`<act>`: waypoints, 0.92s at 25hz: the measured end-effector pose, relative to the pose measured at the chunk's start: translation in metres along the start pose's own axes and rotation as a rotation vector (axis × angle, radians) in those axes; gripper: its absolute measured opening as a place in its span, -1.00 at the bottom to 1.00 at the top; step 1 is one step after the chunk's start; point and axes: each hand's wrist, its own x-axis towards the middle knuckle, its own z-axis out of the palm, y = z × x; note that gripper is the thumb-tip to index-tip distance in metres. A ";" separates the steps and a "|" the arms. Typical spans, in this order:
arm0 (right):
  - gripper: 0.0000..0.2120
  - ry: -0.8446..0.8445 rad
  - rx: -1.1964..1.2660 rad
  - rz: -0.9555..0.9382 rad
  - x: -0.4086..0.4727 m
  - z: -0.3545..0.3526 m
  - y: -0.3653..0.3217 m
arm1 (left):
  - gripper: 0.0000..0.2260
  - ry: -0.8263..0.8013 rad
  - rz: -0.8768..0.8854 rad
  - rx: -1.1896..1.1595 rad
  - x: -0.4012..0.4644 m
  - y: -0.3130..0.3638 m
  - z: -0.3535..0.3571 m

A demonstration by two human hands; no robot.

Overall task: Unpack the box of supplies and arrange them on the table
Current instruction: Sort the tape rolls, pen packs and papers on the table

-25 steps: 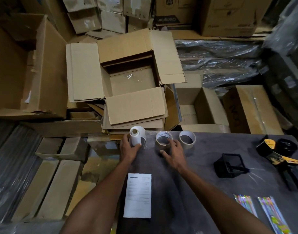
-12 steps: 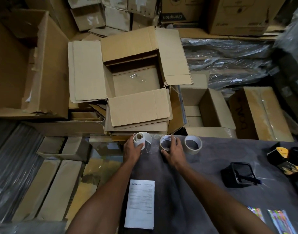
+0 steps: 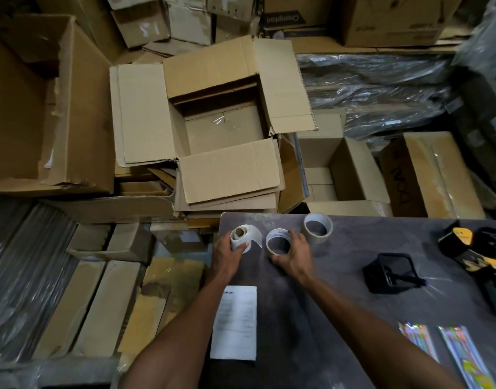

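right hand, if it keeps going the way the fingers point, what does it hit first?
The right hand grips the clear tape roll. Fingers point away and slightly left; past that roll lies bare table, then its far edge. The tan tape roll sits just right of that line, though depth is unclear.

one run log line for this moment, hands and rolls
left hand: grips label roll | right hand: holds tape roll | second tape roll: untouched on table | box: open

1. A storeroom or packing warehouse: cardboard boxes [image 3: 390, 21] are stacked all around.
2. An open box [image 3: 221, 127] sits on flattened cartons, beside plastic-wrapped bundles [image 3: 373, 88].
3. The dusty surface [image 3: 339, 276] carries tape rolls [image 3: 317, 228] and a tape dispenser [image 3: 477, 256].
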 end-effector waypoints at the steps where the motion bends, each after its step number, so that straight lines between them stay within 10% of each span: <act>1: -0.24 0.001 0.015 -0.008 -0.008 -0.002 0.006 | -0.67 -0.008 0.004 0.008 -0.008 0.000 0.003; 23: -0.12 0.010 0.030 0.013 -0.168 -0.072 0.105 | -0.63 -0.156 0.089 0.102 -0.209 0.010 0.070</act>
